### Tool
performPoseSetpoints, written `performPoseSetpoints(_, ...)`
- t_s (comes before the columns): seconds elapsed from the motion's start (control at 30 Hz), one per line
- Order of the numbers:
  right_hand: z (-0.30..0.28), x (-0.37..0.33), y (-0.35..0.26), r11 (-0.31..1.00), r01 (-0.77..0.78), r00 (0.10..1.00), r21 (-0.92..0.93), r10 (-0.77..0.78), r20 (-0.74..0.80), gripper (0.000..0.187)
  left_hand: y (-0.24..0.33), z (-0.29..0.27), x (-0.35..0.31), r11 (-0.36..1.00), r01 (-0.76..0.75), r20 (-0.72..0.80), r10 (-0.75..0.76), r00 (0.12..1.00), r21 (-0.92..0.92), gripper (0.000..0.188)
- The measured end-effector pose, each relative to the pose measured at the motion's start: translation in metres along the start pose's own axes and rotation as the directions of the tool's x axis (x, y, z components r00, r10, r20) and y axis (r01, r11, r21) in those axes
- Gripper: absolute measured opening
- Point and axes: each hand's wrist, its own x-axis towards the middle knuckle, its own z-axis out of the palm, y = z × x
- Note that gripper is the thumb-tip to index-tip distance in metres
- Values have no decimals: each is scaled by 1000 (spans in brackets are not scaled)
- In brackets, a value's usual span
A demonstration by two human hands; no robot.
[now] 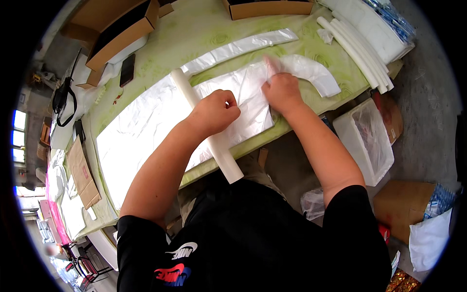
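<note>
White plastic (243, 92) below right grip (283, 91), pale roll (224, 156) crossing under left grip (217, 113)

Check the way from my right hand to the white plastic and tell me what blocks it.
Nothing visible stands between the right hand and the white plastic. The pale tube lies across the plastic, but off to that hand's left.

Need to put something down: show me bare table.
Bare green cloth lies between the phone and the narrow plastic strip. Crowded: the near side, with white sheeting, the roll, left hand and right hand; the right end, with white tubes.
</note>
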Motion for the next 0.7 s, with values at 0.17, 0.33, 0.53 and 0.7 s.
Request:
performPoseSetpoints(0.17, 12, -7, 8, 968, 230, 876, -99, -250, -411, 62, 13, 17, 25, 968, -161, -323, 92, 942, -193, 64)
performPoseSetpoints(0.33, 11, 0, 11, 876, 473, 828, 93, -406, -386, 54, 17, 17, 71, 891, -38, -77, 4, 997, -452, 85)
performPoseSetpoints(0.53, 44, 17, 56, 916, -26, 894, 400, 201, -401, 44, -16, -38, -4, 516, -151, -231, -93, 969, -843, 50)
performPoseSetpoints(0.7, 34, 13, 51, 928, -51, 879, 370, 218, -424, 43, -123, -90, -117, 133, -295, -323, -401, 857, -946, 47)
